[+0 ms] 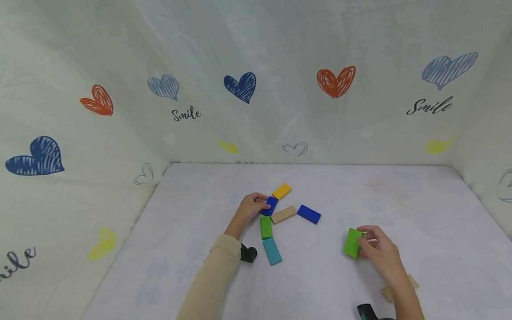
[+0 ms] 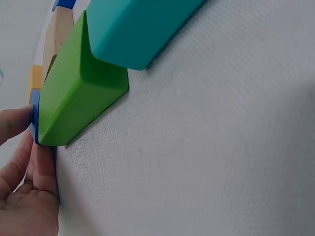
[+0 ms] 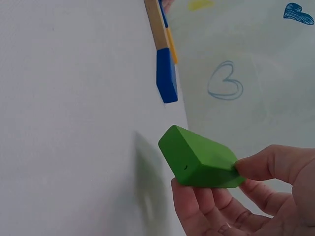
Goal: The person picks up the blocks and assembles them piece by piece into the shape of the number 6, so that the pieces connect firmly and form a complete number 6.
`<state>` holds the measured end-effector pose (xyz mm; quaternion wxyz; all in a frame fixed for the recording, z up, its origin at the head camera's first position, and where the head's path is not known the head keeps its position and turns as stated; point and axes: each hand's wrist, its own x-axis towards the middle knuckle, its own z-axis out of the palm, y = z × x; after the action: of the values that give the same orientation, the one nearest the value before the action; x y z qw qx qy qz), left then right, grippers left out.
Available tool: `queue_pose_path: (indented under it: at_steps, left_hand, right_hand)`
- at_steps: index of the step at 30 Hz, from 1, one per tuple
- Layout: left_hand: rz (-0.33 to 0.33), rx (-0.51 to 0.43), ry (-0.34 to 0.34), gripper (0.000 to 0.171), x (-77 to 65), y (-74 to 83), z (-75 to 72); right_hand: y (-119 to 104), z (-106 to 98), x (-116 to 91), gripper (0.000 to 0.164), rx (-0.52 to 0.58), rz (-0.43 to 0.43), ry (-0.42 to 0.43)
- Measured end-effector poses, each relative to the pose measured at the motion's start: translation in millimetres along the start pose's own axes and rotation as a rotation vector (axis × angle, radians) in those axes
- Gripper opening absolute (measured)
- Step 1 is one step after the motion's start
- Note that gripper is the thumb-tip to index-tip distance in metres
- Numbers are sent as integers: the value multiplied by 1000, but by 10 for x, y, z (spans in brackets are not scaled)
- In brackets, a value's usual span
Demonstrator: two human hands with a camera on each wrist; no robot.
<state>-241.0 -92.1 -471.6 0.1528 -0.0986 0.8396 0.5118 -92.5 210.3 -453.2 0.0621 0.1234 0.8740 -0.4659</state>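
Observation:
My left hand (image 1: 253, 206) pinches a dark blue block (image 1: 271, 204) on the table, its thumb (image 2: 18, 123) pressed to one face. Around that block lie a yellow block (image 1: 282, 191), a plain wooden block (image 1: 284, 215), a green block (image 1: 266, 227) and a teal block (image 1: 272, 251). Beyond the wooden one's right end is a second blue block (image 1: 309, 214). Farther right, my right hand (image 1: 378, 249) grips another green block (image 3: 202, 160) between thumb and fingers. In the right wrist view that block is above the table, its shadow beneath.
Wooden pieces (image 1: 387, 294) lie partly hidden under the right forearm. Black wrist devices show near both arms. A hanging sheet (image 1: 280, 124) with printed hearts encloses the white table (image 1: 192, 186) at the back and sides.

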Motion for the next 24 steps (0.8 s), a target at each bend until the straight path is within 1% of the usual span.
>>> queue_pose_path:
  at_steps: [3,15,24]
  left_hand:
    - [2,0,-1,27,-7,8,0]
    - [-12,5,8,27,-10,15,2]
    - [12,13,12,27,2,-5,6]
  right_hand:
    - [-23,68,35,37,24,-14,-9]
    - [-124,301,134,36,119,-2,-25]
    - [-175,442,210,34,156,-6,-25]
